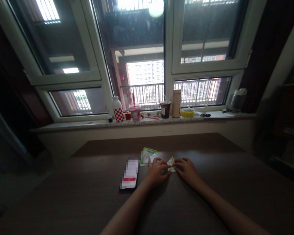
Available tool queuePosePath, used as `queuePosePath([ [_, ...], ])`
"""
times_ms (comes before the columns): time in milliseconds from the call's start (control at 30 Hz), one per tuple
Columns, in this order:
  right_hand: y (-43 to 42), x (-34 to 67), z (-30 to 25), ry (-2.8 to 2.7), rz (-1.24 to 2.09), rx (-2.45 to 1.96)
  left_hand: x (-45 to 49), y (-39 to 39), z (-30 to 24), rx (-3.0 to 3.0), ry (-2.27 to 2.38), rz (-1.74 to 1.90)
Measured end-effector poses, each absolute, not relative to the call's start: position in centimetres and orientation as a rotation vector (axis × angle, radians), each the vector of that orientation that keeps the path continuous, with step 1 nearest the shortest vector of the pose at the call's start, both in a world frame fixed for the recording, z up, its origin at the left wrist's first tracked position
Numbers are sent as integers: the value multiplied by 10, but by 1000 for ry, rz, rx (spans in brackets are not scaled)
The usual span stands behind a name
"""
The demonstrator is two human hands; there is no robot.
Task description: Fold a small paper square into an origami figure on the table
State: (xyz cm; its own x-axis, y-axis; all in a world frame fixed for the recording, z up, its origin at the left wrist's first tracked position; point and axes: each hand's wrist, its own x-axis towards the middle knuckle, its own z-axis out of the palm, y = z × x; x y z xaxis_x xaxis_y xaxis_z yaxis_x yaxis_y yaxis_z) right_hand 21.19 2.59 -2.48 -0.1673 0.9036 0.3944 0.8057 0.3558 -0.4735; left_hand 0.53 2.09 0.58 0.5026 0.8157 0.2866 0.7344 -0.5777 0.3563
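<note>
Between my two hands is a small piece of white paper with yellow print, pointed at its top; whether it is a wrapper I cannot tell. My left hand pinches its left side with thumb and fingertips. At its right edge, my right hand grips it with closed fingertips. Behind the left hand lie green-and-white printed packets or cards, partly overlapping and partly hidden by the fingers. A smartphone with a lit, blurred screen rests left of my left hand.
The dark wooden table reaches toward the window. On the stone sill stand a checkered bottle, a pink drink cup, a dark cup, a tan flask, yellow tape and black scissors.
</note>
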Motion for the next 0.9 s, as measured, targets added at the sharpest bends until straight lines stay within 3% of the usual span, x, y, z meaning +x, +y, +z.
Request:
queuePosePath([
  [333,32,214,-30,-1997,322,-1437,6,22,1,2550,1335,610],
  [900,21,210,-19,-2001,210,-1476,9,20,4,2594,1428,629],
])
